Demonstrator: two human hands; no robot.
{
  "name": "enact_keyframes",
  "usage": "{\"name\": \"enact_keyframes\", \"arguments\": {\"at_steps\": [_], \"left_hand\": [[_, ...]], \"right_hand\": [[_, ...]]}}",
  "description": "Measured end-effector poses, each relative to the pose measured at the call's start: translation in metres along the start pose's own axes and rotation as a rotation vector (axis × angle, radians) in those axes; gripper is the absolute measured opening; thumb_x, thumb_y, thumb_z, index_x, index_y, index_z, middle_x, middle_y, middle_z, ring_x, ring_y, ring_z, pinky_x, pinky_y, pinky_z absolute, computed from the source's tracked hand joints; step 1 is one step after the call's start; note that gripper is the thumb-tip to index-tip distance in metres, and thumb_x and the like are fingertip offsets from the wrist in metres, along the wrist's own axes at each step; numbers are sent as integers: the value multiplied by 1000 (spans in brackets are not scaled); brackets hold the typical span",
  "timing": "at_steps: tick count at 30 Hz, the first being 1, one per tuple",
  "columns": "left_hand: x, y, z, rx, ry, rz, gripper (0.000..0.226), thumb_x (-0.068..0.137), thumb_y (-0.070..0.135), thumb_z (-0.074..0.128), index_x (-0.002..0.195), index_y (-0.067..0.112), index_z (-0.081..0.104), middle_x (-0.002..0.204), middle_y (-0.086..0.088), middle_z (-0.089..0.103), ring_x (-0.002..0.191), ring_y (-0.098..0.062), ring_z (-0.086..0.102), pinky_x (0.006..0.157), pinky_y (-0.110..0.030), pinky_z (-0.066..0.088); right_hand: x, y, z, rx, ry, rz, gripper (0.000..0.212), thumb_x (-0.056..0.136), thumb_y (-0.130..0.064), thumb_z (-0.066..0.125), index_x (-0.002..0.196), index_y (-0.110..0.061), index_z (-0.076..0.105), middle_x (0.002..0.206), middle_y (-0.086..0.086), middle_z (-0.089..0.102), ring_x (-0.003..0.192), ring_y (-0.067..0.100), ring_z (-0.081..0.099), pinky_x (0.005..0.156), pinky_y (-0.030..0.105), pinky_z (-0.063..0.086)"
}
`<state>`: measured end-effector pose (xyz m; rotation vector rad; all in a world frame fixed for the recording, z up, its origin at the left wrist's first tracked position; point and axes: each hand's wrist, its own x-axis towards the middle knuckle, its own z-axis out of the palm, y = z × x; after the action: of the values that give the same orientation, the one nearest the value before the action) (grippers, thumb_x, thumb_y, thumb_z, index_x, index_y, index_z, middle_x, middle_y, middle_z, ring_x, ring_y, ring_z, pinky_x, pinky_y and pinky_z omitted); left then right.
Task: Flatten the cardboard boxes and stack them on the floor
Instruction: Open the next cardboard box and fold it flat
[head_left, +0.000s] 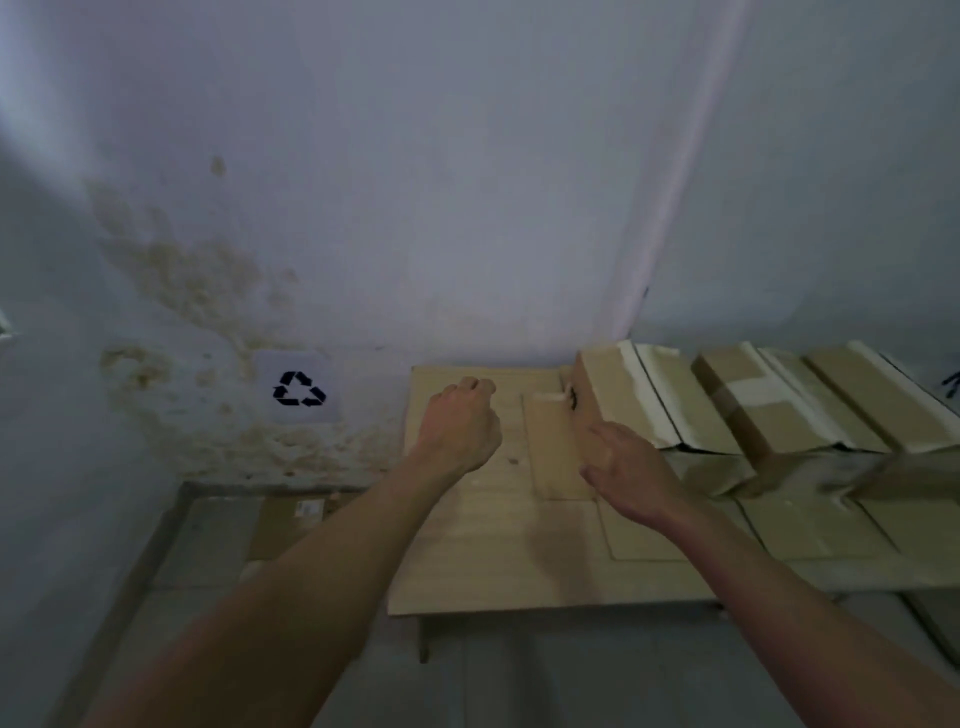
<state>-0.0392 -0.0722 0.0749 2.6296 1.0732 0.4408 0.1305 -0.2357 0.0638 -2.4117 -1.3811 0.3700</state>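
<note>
Both bare forearms reaching over table (519, 582); left hand (460, 426) clenched, empty; right hand (631, 475) loose-fingered, touching upright cardboard box (613, 400).

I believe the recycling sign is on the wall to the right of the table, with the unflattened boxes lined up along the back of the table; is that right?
Not quite. In the head view the recycling sign is on the wall to the left of the table, not the right. The rest holds: the unflattened boxes are lined up along the back of the table.

Matt brown cardboard boxes (644, 400), pale wood-grain table (493, 571), stained, rough painted wall (182, 280).
</note>
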Motion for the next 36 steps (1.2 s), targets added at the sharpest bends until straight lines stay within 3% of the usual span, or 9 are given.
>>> {"name": "enact_keyframes", "arguments": {"at_steps": [6, 11, 19, 21, 24, 27, 30, 33, 36], "left_hand": [[5, 85, 58, -17, -80, -41, 43, 92, 20, 48, 134, 14, 52, 134, -8, 55, 115, -32, 57, 93, -40, 47], [28, 101, 88, -33, -132, -101, 44, 93, 22, 47, 136, 14, 51, 136, -8, 53, 117, -31, 56, 95, -39, 47], [89, 143, 158, -160, -150, -97, 44, 91, 22, 50, 135, 14, 51, 140, -8, 47, 123, -30, 48, 97, -38, 45], [125, 153, 185, -170, -174, -96, 47, 92, 23, 50, 138, 14, 48, 149, -9, 38, 130, -31, 41, 101, -40, 44], [156, 163, 212, -169, -253, -134, 56, 94, 27, 50, 146, 18, 34, 163, -10, 9, 147, -31, 14, 107, -49, 39], [175, 166, 237, -211, -337, -239, 68, 91, 32, 56, 150, 26, 21, 163, -8, -13, 150, -36, -4, 109, -55, 35], [179, 161, 252, -267, -426, -311, 74, 90, 33, 59, 151, 27, 17, 162, -14, -9, 146, -42, 18, 110, -45, 34], [178, 152, 257, -280, -419, -365, 74, 91, 34, 57, 152, 30, 17, 159, -18, 6, 123, -44, 51, 96, -38, 44], [171, 138, 252, -307, -350, -479, 74, 87, 33, 60, 149, 35, 20, 145, -14, 26, 108, -41, 58, 87, -36, 47]], "right_hand": [[-9, 96, -28, 35, -75, 37, 60, 93, -21, 66, 146, -7, 45, 151, 11, 46, 139, 27, 42, 114, 36, 34], [11, 141, -35, 111, -83, 80, 63, 97, -25, 62, 152, -10, 37, 159, 6, 35, 147, 22, 30, 116, 31, 25], [60, 188, -30, 165, -86, 137, 59, 96, -23, 61, 150, -12, 41, 156, 6, 38, 143, 22, 36, 113, 27, 28], [94, 218, -33, 153, -102, 197, 56, 96, -20, 61, 148, -9, 44, 155, 9, 40, 141, 24, 39, 108, 24, 30], [126, 254, -42, 130, -57, 264, 44, 93, -11, 61, 135, -2, 52, 139, 13, 52, 127, 29, 50, 98, 30, 39], [153, 274, -40, 252, -19, 384, 46, 82, -14, 71, 125, -10, 54, 120, 6, 62, 114, 29, 60, 89, 35, 49], [173, 289, -29, 271, -100, 432, 68, 75, -27, 81, 132, -13, 47, 125, 7, 63, 116, 29, 61, 90, 34, 50], [197, 292, -24, 189, -162, 362, 87, 67, -48, 85, 136, -14, 45, 131, 8, 59, 118, 30, 58, 95, 38, 51], [212, 282, -19, 164, -244, 297, 88, 69, -55, 84, 138, -18, 44, 129, 7, 53, 116, 29, 57, 91, 35, 49]]}}
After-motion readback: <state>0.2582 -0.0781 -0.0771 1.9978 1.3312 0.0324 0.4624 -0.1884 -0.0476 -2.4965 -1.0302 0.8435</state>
